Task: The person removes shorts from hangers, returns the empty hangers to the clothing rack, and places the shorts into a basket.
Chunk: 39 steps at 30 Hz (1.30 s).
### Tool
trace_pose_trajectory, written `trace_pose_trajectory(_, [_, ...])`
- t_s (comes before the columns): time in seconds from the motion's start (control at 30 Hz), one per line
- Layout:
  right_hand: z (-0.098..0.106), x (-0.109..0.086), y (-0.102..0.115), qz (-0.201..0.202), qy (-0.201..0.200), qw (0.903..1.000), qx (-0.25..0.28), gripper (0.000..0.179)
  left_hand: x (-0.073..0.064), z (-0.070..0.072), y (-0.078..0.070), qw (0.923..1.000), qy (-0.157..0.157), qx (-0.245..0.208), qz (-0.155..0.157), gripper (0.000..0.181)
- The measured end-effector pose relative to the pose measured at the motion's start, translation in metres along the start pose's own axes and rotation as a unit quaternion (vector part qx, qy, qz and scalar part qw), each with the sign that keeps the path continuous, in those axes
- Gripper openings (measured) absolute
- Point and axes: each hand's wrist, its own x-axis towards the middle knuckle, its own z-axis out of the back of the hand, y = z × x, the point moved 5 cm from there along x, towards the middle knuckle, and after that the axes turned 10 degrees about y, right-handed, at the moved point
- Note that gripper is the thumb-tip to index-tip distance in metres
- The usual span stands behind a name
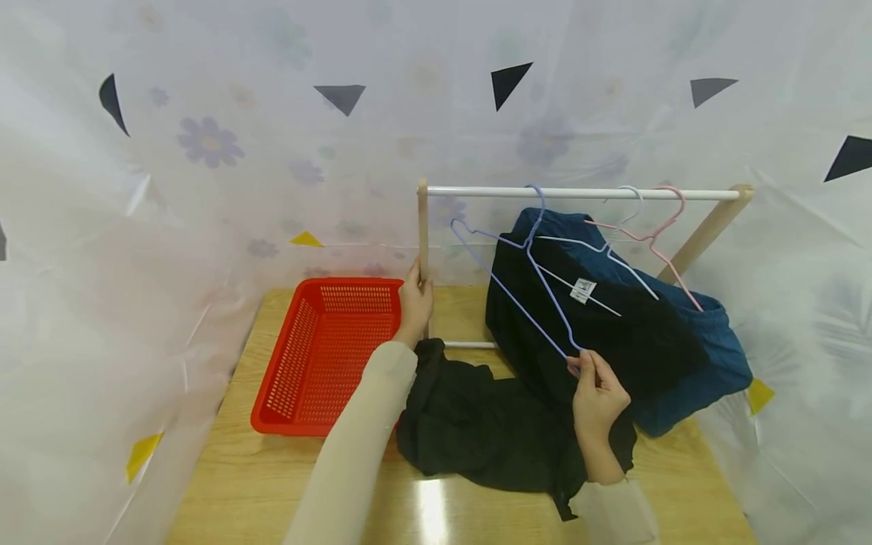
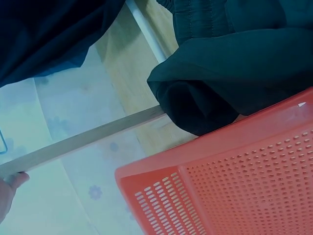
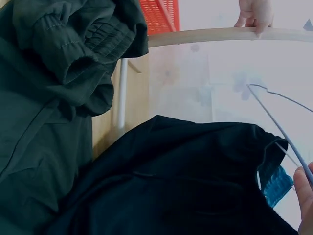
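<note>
My left hand (image 1: 414, 303) grips the left wooden post (image 1: 423, 227) of a small clothes rack, thumb on the post. With thumb and fingers my right hand (image 1: 596, 401) pinches the lower corner of a blue-purple hanger (image 1: 543, 203), whose hook is over the white rail (image 1: 477, 191). That hanger is bare and tilted. Behind it, a black garment (image 1: 518, 318) with a white label hangs on a white hanger (image 1: 579, 242). Below lies a dark garment with gathered elastic (image 3: 107, 34), crumpled on the table, partly behind my right hand.
A red perforated basket (image 1: 306, 363) stands left of the rack on the wooden table (image 1: 225, 469). Blue clothing (image 1: 715, 341) hangs on a pink hanger (image 1: 674, 276) at the right. The rack's white lower bar (image 1: 470, 345) is low, and flowered sheeting (image 1: 204, 189) surrounds the table.
</note>
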Motion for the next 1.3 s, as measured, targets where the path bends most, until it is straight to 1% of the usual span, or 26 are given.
trace_pose_trajectory(0.1, [-0.001, 0.002, 0.001, -0.014, 0.012, 0.9995, 0.027, 0.018, 0.001, 0.0, 0.0, 0.9999, 0.008, -0.006, 0.002, 0.047])
trace_pose_trajectory(0.17, [-0.001, 0.004, 0.005, -0.026, 0.012, 0.9992, 0.027, 0.018, 0.002, 0.0, 0.0, 0.9998, 0.017, -0.013, 0.004, 0.047])
trace_pose_trajectory(0.27, [0.0, 0.007, 0.014, -0.034, -0.021, 0.9986, -0.036, 0.02, 0.003, 0.0, -0.001, 0.9995, 0.025, -0.018, 0.001, 0.047])
trace_pose_trajectory(0.3, [0.0, 0.007, 0.018, -0.024, -0.04, 0.9965, -0.069, 0.022, 0.003, 0.0, -0.001, 0.9995, 0.027, -0.019, 0.0, 0.047])
trace_pose_trajectory(0.33, [0.0, 0.008, 0.023, -0.008, -0.064, 0.9928, -0.101, 0.025, 0.003, 0.001, -0.001, 0.9994, 0.028, -0.018, -0.001, 0.047])
trace_pose_trajectory(0.4, [0.0, 0.006, 0.031, 0.041, -0.112, 0.9804, -0.157, 0.032, 0.004, 0.001, -0.001, 0.9995, 0.028, -0.016, -0.002, 0.047])
trace_pose_trajectory(0.47, [-0.006, 0.002, 0.04, 0.117, -0.145, 0.9662, -0.178, 0.038, 0.004, 0.002, -0.001, 0.9994, 0.03, -0.015, 0.0, 0.048])
trace_pose_trajectory(0.5, [-0.011, -0.002, 0.045, 0.161, -0.151, 0.9579, -0.184, 0.039, 0.004, 0.001, 0.0, 0.9994, 0.031, -0.015, 0.0, 0.048])
trace_pose_trajectory(0.53, [-0.017, -0.007, 0.047, 0.206, -0.147, 0.9498, -0.184, 0.041, 0.004, 0.001, 0.0, 0.9994, 0.032, -0.015, 0.0, 0.049])
trace_pose_trajectory(0.57, [-0.024, -0.014, 0.047, 0.249, -0.132, 0.9416, -0.185, 0.042, 0.004, 0.001, 0.0, 0.9993, 0.033, -0.015, -0.001, 0.049])
trace_pose_trajectory(0.6, [-0.032, -0.021, 0.047, 0.289, -0.105, 0.9339, -0.183, 0.044, 0.004, 0.001, 0.0, 0.9993, 0.035, -0.016, 0.0, 0.05])
trace_pose_trajectory(0.63, [-0.039, -0.03, 0.043, 0.32, -0.064, 0.9268, -0.185, 0.042, 0.004, 0.0, 0.0, 0.9992, 0.036, -0.016, -0.002, 0.05])
trace_pose_trajectory(0.67, [-0.046, -0.039, 0.036, 0.341, -0.012, 0.9203, -0.191, 0.042, 0.003, 0.0, 0.0, 0.9992, 0.037, -0.016, -0.004, 0.05])
trace_pose_trajectory(0.7, [-0.052, -0.05, 0.026, 0.351, 0.047, 0.9143, -0.196, 0.042, 0.003, 0.0, 0.0, 0.9992, 0.037, -0.016, -0.005, 0.049])
trace_pose_trajectory(0.73, [-0.058, -0.06, 0.014, 0.349, 0.112, 0.9073, -0.206, 0.045, 0.003, 0.0, 0.0, 0.9992, 0.037, -0.017, -0.008, 0.049])
trace_pose_trajectory(0.77, [-0.063, -0.071, 0.0, 0.332, 0.178, 0.8991, -0.223, 0.05, 0.002, 0.0, 0.0, 0.9992, 0.036, -0.015, -0.01, 0.049])
trace_pose_trajectory(0.8, [-0.067, -0.082, -0.014, 0.306, 0.241, 0.8877, -0.245, 0.057, 0.002, 0.0, 0.0, 0.9992, 0.036, -0.014, -0.01, 0.048])
trace_pose_trajectory(0.87, [-0.072, -0.102, -0.043, 0.235, 0.347, 0.861, -0.289, 0.071, 0.001, 0.0, 0.0, 0.9992, 0.036, -0.013, -0.01, 0.048])
trace_pose_trajectory(0.9, [-0.073, -0.11, -0.057, 0.193, 0.387, 0.8466, -0.31, 0.079, 0.001, 0.0, 0.0, 0.9993, 0.035, -0.013, -0.01, 0.048])
trace_pose_trajectory(0.97, [-0.072, -0.123, -0.084, 0.102, 0.448, 0.817, -0.349, 0.094, 0.001, -0.001, 0.001, 0.9993, 0.035, -0.012, -0.006, 0.048])
trace_pose_trajectory(1.07, [-0.066, -0.135, -0.116, -0.037, 0.5, 0.7823, -0.37, 0.109, 0.002, -0.002, 0.002, 0.9993, 0.035, -0.012, -0.003, 0.048])
trace_pose_trajectory(1.13, [-0.061, -0.14, -0.132, -0.11, 0.521, 0.7588, -0.375, 0.114, 0.002, -0.002, 0.002, 0.9993, 0.034, -0.011, -0.003, 0.049])
trace_pose_trajectory(1.17, [-0.059, -0.142, -0.138, -0.14, 0.53, 0.7496, -0.371, 0.115, 0.002, -0.001, 0.002, 0.9994, 0.033, -0.012, -0.004, 0.049])
trace_pose_trajectory(1.23, [-0.056, -0.145, -0.147, -0.18, 0.544, 0.734, -0.365, 0.117, 0.002, 0.0, 0.002, 0.9994, 0.031, -0.014, -0.005, 0.049])
trace_pose_trajectory(1.27, [-0.055, -0.146, -0.15, -0.196, 0.549, 0.7283, -0.361, 0.117, 0.001, 0.0, 0.002, 0.9995, 0.029, -0.012, -0.006, 0.048])
trace_pose_trajectory(1.3, [-0.055, -0.147, -0.152, -0.202, 0.55, 0.7264, -0.359, 0.116, 0.001, 0.001, 0.002, 0.9995, 0.028, -0.011, -0.008, 0.048])
